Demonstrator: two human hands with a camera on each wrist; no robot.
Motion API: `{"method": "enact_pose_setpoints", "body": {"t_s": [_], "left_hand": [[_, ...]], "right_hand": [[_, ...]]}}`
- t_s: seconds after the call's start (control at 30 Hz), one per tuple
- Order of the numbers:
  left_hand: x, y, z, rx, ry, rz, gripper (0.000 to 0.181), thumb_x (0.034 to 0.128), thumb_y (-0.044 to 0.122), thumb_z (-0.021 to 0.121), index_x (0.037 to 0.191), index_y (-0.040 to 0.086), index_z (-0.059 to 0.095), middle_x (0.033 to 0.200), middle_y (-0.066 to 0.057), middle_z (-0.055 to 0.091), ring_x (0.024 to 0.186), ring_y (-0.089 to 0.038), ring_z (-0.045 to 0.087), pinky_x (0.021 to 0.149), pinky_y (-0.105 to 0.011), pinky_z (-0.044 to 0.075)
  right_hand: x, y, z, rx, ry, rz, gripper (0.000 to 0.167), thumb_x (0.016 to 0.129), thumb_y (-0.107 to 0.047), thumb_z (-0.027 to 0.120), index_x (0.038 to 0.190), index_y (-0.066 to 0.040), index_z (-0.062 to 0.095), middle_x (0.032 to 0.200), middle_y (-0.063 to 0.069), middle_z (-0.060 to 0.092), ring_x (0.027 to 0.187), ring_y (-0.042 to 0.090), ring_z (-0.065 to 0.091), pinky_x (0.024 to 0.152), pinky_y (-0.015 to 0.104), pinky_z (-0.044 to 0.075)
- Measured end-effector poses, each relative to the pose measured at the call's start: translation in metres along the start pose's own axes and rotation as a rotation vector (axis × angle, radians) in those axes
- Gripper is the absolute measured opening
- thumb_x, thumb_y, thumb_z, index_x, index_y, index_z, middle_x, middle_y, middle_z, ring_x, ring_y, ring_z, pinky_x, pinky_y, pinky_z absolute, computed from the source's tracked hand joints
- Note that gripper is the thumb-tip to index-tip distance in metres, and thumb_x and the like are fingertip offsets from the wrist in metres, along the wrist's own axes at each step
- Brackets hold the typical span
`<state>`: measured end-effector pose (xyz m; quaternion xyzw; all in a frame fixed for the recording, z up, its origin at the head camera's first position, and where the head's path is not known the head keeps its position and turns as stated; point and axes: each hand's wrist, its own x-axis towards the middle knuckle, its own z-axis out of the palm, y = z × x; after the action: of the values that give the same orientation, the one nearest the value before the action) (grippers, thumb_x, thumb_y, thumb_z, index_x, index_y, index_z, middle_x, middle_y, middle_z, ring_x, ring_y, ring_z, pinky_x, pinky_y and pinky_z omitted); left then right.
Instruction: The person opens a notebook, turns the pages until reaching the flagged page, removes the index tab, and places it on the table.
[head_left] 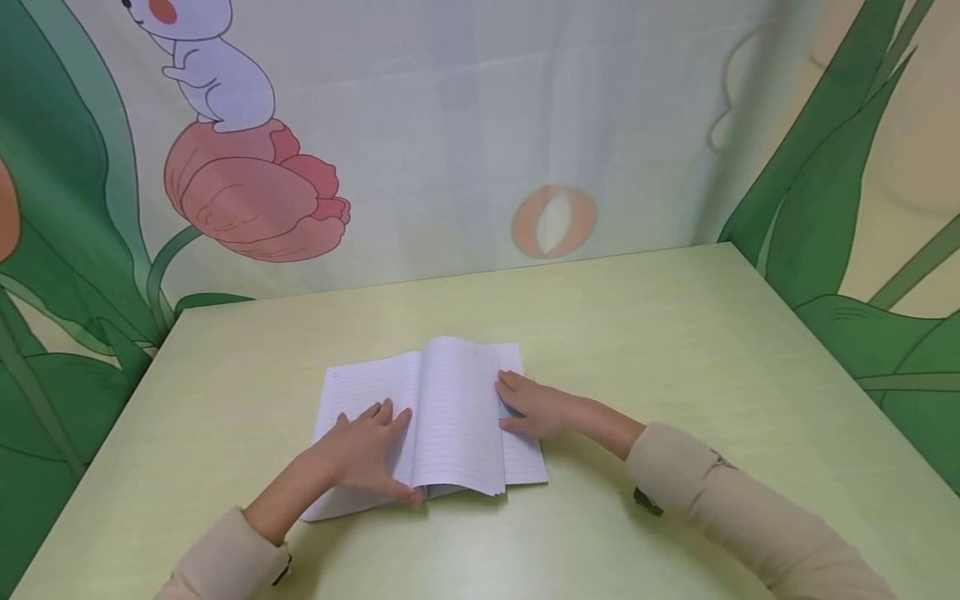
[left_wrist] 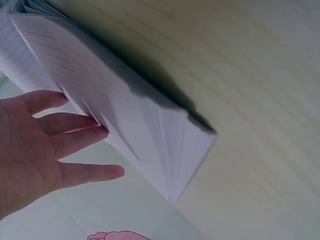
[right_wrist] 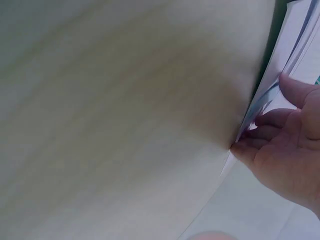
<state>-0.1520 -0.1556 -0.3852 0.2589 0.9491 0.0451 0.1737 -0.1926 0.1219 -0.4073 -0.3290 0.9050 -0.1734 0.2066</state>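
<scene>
An opened notebook [head_left: 459, 417] with lined white pages lies on the table, several of its leaves arched up over the right half. My left hand [head_left: 367, 450] rests on the left page, fingers spread and thumb near the bottom of the fold. In the left wrist view, the fingers of the left hand [left_wrist: 55, 135] lie straight against the paper. At the right edge of the raised leaves, my right hand [head_left: 534, 406] touches the pages with fingers and thumb apart. Between them shows a small blue piece [head_left: 507, 410], mostly hidden; its kind is unclear.
The pale yellow-green table [head_left: 660, 333] extends around the notebook. Behind it hangs a printed curtain [head_left: 450, 150] with a white animal and a pink flower. Green leaf-patterned cloth [head_left: 817, 225] borders the right side, and similar cloth [head_left: 60, 208] the left.
</scene>
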Motion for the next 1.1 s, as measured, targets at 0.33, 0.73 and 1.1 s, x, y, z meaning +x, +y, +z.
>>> {"method": "enact_pose_setpoints", "body": {"t_s": [0.33,0.73,1.1], "left_hand": [[-0.005,-0.002,0.004,-0.018,0.036,0.039,0.112,0.0637,0.069,0.063,0.143,0.002,0.022,0.144,-0.031,0.015,0.133,-0.042,0.016,0.091,-0.070,0.020],[-0.020,-0.013,0.003,-0.123,0.207,0.103,0.099,0.0756,0.041,0.065,0.147,0.010,0.004,0.147,-0.017,0.022,0.132,-0.032,0.027,0.096,-0.060,0.026],[-0.023,-0.028,-0.001,-0.177,0.768,0.399,0.109,0.0598,0.016,0.068,0.144,-0.002,0.001,0.150,-0.021,0.006,0.137,-0.027,0.013,0.108,-0.029,0.008]], "right_hand": [[0.000,-0.010,0.006,-0.106,0.077,0.083,0.060,0.094,-0.018,0.050,0.135,0.017,0.023,0.144,0.030,0.014,0.135,0.038,0.012,0.108,0.041,0.014],[0.002,-0.016,0.007,-0.243,0.038,0.126,0.058,0.096,-0.024,0.044,0.135,0.015,0.025,0.145,0.029,0.015,0.135,0.037,0.013,0.108,0.040,0.015],[0.002,-0.017,0.007,-0.256,0.017,0.157,0.059,0.097,-0.027,0.042,0.138,0.012,0.023,0.147,0.025,0.013,0.136,0.034,0.010,0.109,0.038,0.014]]}}
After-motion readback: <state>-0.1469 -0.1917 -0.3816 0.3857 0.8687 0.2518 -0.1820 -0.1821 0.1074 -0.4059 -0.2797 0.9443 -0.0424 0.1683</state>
